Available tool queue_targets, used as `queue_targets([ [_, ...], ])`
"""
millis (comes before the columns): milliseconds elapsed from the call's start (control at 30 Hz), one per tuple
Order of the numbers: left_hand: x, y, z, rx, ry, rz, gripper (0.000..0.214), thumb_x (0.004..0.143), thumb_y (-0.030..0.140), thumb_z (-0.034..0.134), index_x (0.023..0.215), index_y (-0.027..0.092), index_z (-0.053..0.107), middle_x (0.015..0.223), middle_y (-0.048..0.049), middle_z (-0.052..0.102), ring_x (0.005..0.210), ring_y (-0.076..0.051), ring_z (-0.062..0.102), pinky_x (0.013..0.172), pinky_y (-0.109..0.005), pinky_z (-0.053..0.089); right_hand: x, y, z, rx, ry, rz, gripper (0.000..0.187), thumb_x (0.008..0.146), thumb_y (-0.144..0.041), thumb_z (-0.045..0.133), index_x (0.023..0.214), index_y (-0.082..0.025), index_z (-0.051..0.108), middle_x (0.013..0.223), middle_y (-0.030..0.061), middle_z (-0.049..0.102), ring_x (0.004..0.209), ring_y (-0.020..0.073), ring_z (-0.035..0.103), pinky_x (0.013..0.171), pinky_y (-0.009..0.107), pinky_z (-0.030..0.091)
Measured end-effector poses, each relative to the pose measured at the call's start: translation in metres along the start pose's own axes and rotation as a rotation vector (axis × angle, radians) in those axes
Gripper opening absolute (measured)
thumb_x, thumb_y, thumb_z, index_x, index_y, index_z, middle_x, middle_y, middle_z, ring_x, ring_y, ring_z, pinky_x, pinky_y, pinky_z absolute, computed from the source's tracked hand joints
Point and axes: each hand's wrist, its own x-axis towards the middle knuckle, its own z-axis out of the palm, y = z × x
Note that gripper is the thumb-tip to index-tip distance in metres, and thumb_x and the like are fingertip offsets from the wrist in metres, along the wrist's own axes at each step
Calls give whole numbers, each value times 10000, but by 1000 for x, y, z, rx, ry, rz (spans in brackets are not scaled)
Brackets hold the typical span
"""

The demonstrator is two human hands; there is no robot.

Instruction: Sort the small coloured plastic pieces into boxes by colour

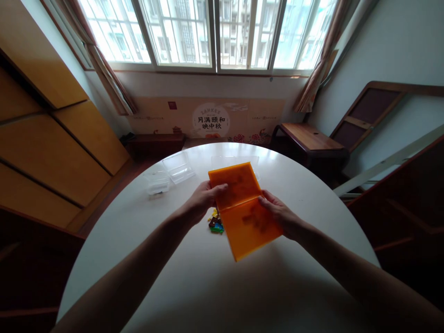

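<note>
Both my hands hold an orange translucent hinged plastic case [243,231], opened out flat and tilted above the table. Its hinge line runs across the middle. My left hand [207,196] grips the left edge of the upper half, thumb on top. On the right, my right hand [277,210] has its thumb over the case near the hinge and its fingers underneath, out of sight. Dark blurry shadows show through both halves. Beside the case's left edge lies a small pile of coloured toy bricks [216,225], yellow, brown, blue and green, partly covered by the case.
The round white table [138,259] fills the middle. An open clear plastic box [178,169] and another clear container [157,182] stand at the back left. A further clear container [256,169] is partly behind the case. A wooden chair [312,136] stands beyond the table at right.
</note>
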Motion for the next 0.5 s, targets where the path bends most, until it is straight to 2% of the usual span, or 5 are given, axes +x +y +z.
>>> queue_targets([
  [100, 4, 0, 5, 11, -77, -8, 460, 744, 498, 686, 1021, 138, 621, 927, -103, 709, 689, -180, 668, 553, -252, 502, 1, -3, -11, -26, 106, 3, 326, 865, -443, 596, 1100, -231, 517, 850, 34, 688, 678, 204, 719, 489, 269, 571],
  [200, 3, 3, 1, 25, -10, 59, 419, 787, 522, 623, 973, 147, 593, 850, -85, 702, 626, -157, 649, 531, -245, 478, 12, -19, -39, -82, 277, -124, 224, 870, -380, 581, 1007, -215, 516, 819, 36, 687, 678, 212, 722, 459, 254, 553],
  [367, -2, 4, -39, 270, 378, 262, 300, 782, 415, 605, 922, 150, 593, 807, -56, 690, 659, -155, 633, 579, -255, 471, 53, -54, -118, -171, 686, -237, 130, 894, -262, 462, 987, -204, 531, 833, 36, 676, 693, 193, 714, 567, 322, 589],
  [433, -2, 3, -63, 558, 601, 354, 276, 779, 401, 591, 899, 154, 617, 815, -55, 689, 714, -177, 626, 624, -277, 480, 71, -61, -146, -367, 887, -190, 124, 893, -228, 437, 967, -195, 531, 766, 18, 658, 636, 165, 691, 564, 297, 579],
  [500, -1, 0, -87, 952, 726, 390, 254, 786, 383, 575, 899, 167, 646, 894, -59, 697, 785, -207, 623, 735, -332, 491, 86, -62, -165, -454, 931, -158, 123, 890, -219, 436, 934, -181, 544, 714, 30, 650, 602, 168, 672, 548, 290, 565],
])
